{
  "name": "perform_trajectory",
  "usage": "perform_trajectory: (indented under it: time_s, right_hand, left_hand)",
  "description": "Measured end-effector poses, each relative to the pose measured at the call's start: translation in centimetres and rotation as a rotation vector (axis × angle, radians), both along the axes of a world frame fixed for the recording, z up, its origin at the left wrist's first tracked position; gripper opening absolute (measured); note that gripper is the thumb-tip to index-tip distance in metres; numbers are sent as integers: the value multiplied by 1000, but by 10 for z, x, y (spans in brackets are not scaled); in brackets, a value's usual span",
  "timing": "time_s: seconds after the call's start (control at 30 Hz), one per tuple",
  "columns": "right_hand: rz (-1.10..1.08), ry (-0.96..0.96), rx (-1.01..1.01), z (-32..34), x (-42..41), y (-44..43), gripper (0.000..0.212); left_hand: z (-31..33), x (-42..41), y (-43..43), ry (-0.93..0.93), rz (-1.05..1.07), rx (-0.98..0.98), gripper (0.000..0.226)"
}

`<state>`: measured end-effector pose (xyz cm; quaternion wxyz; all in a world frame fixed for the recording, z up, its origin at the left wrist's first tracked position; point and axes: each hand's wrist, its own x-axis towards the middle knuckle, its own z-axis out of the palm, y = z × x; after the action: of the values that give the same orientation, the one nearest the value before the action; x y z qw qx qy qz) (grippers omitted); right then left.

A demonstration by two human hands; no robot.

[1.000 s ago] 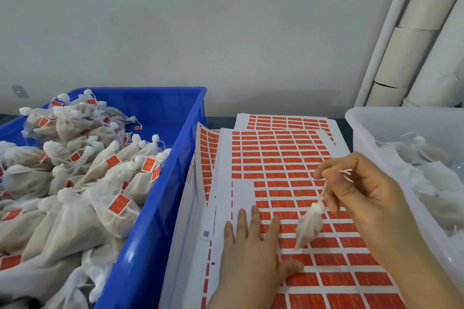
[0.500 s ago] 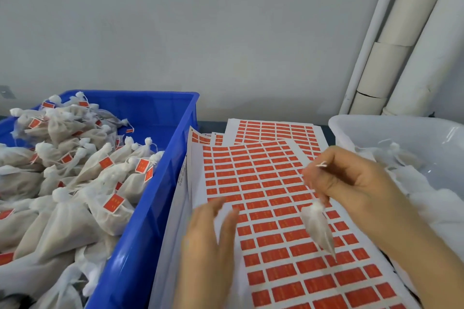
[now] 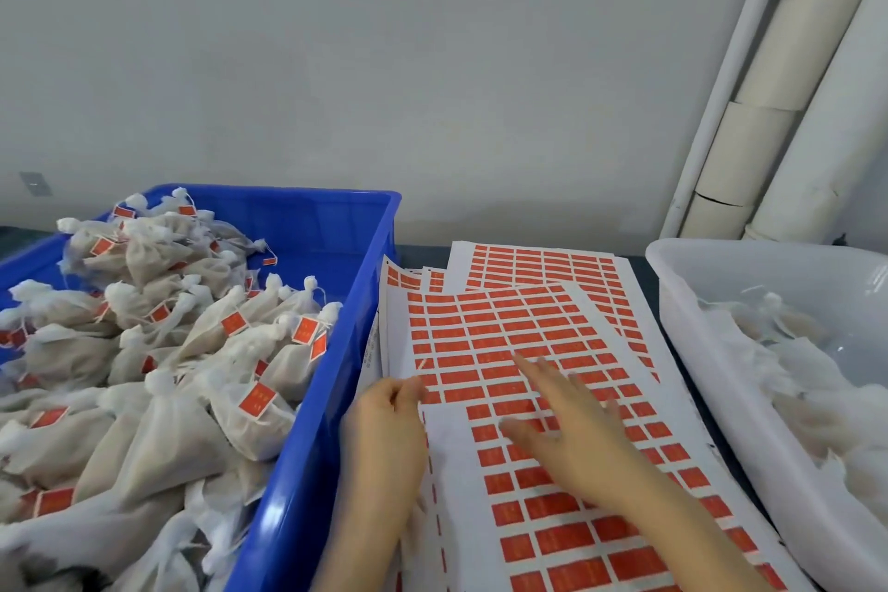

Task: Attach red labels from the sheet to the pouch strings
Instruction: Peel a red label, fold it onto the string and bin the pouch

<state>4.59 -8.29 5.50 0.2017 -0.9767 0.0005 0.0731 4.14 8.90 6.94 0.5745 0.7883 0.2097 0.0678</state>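
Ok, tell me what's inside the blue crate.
Heaped white pouches fill the blue crate, many showing red labels near their necks. The pile hides the crate's floor and any pouches lower down.

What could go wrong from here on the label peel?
1. The label sheets lie loosely fanned. The left hand working the top sheet's edge may drag it, though the right hand presses flat on it.
2. No pouch shows in either hand. The untagged pouches sit in the white tub, so a peeled label could fold or stick to fingers first.
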Motion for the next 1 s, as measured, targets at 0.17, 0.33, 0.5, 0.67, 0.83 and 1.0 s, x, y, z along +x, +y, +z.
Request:
perform_trajectory:
  time_s: [0.17,0.33,0.5,0.67,0.83,1.0]
  right_hand:
    - [-155,15,-215,-42,-14,-8,94]
    - [-229,68,-277,-48,-36,-12,103]
    - [-255,122,-325,-45,-47,-15,104]
    - [-266,138,-314,-43,-52,-14,103]
    - [-306,55,-195,-29,-52,-15,77]
    - [-285,-256,234,-6,-38,4,40]
  left_hand:
    - [-17,15,4,131,-54,356,10]
    - [-19,14,-4,130,-145,295,5]
    - [-19,11,-20,141,-217,367,7]
    - [-19,10,-19,86,-194,135,7]
    - [-16,15,-3,94,-240,42,6]
    - [-7,12,3,83,-298,-231,8]
